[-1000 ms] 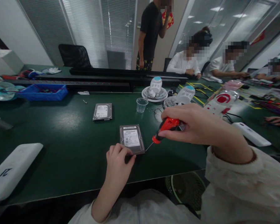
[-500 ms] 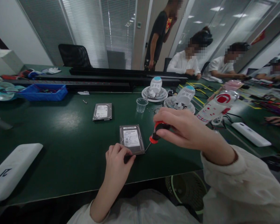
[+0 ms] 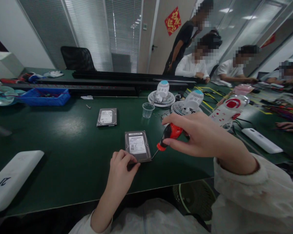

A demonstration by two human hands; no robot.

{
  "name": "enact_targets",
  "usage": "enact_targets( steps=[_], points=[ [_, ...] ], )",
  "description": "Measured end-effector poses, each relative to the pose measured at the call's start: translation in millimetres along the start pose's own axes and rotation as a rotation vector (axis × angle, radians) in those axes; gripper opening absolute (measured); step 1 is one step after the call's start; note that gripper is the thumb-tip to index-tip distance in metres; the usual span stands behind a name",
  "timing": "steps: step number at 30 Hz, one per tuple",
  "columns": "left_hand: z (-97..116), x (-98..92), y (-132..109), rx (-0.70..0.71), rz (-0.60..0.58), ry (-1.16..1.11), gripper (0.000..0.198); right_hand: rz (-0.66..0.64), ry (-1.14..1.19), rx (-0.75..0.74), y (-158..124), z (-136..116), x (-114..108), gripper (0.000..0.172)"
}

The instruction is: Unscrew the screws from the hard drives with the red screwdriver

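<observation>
A hard drive (image 3: 138,145) lies label up on the green table, close to its front edge. My left hand (image 3: 123,163) grips the near left corner of this drive, thumb and fingers closed on its edge. In my right hand (image 3: 191,135) is a red and black screwdriver (image 3: 166,136), held tilted by the handle. Its thin shaft slants down to the drive's near right corner; whether the tip sits in a screw is too small to tell. A second hard drive (image 3: 106,117) lies farther back to the left, touched by neither hand.
A clear plastic cup (image 3: 147,110) stands beyond the drives, with small loose parts beside it. Two white fan pieces (image 3: 161,96) and a clear bottle with red print (image 3: 230,109) are behind my right hand. White power banks (image 3: 16,178) and a blue tray (image 3: 46,97) are also there.
My right hand has turned and its fingers have opened slightly around the screwdriver's handle, showing more red. The left hand and drive stay in place. A standing person behind the table has moved right.
</observation>
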State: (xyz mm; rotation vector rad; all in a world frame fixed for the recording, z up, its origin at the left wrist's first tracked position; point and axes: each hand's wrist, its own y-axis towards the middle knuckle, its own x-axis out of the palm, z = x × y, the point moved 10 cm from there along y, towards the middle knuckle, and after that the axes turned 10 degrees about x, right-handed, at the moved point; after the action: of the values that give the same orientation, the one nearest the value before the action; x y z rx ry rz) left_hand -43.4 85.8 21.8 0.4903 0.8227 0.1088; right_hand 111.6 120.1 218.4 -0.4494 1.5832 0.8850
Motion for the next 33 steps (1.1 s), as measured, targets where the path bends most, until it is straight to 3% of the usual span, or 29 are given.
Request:
enact_targets(
  steps=[4, 8, 12, 15, 19, 22, 26, 33],
  points=[
    [-1, 0.9, 0, -0.011, -0.011, -0.006, 0.012, -0.084, 0.097, -0.015, 0, 1, 3, 0.043],
    [-1, 0.0, 0, 0.0, 0.0, -0.006, 0.012, -0.083, 0.073, 0.068, 4, 11, 2, 0.027],
    [-1, 0.2, 0, -0.002, 0.002, -0.009, 0.012, -0.069, -0.067, 0.14, 5, 17, 3, 0.044],
    [-1, 0.4, 0, -0.005, -0.002, -0.013, 0.013, -0.066, -0.032, 0.102, 4, 14, 3, 0.039],
    [-1, -0.7, -1, -0.004, 0.005, -0.016, 0.013, -0.106, 0.104, 0.026, 2, 8, 6, 0.048],
    [0, -1.4, 0, -0.003, 0.009, -0.011, 0.013, -0.121, 0.122, 0.065, 5, 11, 7, 0.032],
    [0, -1.2, 0, -0.008, 0.009, -0.012, 0.013, -0.094, 0.019, 0.125, 7, 15, 5, 0.042],
    [-1, -0.6, 0, -0.001, 0.019, -0.019, 0.014, -0.071, 0.131, -0.025, 1, 8, 1, 0.042]
  ],
)
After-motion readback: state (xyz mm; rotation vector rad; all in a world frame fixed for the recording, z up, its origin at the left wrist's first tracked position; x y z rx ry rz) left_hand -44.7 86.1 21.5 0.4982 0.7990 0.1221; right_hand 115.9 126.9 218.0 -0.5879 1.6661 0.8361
